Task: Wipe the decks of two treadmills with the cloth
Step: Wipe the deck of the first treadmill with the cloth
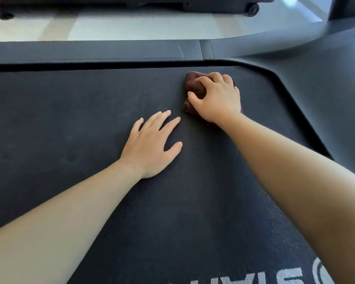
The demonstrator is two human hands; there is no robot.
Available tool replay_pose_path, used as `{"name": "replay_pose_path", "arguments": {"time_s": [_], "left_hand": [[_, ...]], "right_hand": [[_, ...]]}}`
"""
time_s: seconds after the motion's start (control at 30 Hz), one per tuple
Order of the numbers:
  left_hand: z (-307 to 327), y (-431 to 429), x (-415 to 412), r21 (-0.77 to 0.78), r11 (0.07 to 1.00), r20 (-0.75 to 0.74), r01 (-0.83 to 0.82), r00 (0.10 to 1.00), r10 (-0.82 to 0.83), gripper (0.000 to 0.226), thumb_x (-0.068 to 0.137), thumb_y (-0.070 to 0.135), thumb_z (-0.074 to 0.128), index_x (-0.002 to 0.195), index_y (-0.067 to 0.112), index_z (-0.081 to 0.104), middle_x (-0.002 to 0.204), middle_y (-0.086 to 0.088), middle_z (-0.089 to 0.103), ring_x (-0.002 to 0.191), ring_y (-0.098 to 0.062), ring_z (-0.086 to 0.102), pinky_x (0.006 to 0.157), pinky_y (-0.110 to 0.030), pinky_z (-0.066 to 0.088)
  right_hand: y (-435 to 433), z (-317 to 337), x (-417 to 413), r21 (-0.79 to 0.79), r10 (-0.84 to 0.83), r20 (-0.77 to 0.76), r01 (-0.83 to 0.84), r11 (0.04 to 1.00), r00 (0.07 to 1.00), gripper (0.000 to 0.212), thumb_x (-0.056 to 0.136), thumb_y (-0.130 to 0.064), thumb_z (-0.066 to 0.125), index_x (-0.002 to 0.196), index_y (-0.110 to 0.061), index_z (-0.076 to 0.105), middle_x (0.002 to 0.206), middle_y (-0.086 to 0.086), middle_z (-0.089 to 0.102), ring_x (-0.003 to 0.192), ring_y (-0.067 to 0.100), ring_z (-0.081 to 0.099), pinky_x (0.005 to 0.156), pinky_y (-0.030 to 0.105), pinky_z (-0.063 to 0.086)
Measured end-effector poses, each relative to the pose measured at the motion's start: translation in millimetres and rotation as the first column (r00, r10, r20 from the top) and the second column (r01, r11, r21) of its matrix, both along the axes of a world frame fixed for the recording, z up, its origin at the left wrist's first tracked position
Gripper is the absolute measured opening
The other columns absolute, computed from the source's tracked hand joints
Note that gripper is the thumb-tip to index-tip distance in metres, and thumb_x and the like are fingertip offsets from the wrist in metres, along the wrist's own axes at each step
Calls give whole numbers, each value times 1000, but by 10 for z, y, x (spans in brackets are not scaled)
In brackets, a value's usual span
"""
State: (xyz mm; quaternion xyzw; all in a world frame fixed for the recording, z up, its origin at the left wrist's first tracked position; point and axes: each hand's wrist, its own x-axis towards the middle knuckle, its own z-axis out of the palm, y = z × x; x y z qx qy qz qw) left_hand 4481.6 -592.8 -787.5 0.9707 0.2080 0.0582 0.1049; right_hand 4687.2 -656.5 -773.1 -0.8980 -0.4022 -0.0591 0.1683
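Observation:
A black treadmill deck (70,124) fills most of the view. On it, toward the far right, lies a bunched dark brown cloth (193,87). My right hand (217,97) presses down on the cloth with curled fingers gripping it. Just left of and nearer than the cloth, my left hand (152,144) rests flat on the belt with fingers spread and nothing in it. Most of the cloth is hidden under my right hand.
A dark grey side rail (90,51) runs along the far edge of the belt, and a grey motor cover (326,83) curves round at the right. Beyond the rail is light flooring (131,27) and the wheeled base of another machine (252,9). White lettering (275,277) marks the belt's near edge.

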Motion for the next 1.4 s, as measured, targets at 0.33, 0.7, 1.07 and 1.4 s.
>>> {"name": "replay_pose_path", "arguments": {"time_s": [0.33,0.7,1.07,1.4], "left_hand": [[25,18,10,-19,1000,4,3,1000,-3,64,85,57,25,145,35,23,155,11,15,143,-7,6,116,-42,5],[59,95,-298,-30,999,-34,-11,999,10,55,96,45,33,147,28,23,157,5,14,144,-15,9,116,-41,8],[-15,425,-238,25,988,21,-149,989,149,57,91,50,31,145,32,24,155,6,18,143,-12,10,115,-43,6],[5,416,-255,3,986,50,-168,985,168,57,88,51,34,143,35,29,152,12,22,141,-5,13,116,-42,9]], "right_hand": [[207,59,243,-56,-19,-20,18,998,1000,53,84,-58,43,129,-30,51,135,2,45,127,29,33,100,45,33],[-979,37,-1069,19,48,12,-48,999,999,48,85,-55,51,127,-31,55,136,-4,48,129,27,35,99,44,36],[-271,27,-747,15,45,-4,-45,999,999,49,83,-59,47,124,-34,55,136,-4,47,128,27,34,103,49,31],[818,55,22,-33,50,-52,-52,998,997,56,81,-59,41,127,-30,52,133,4,46,127,32,34,100,50,32]]}}
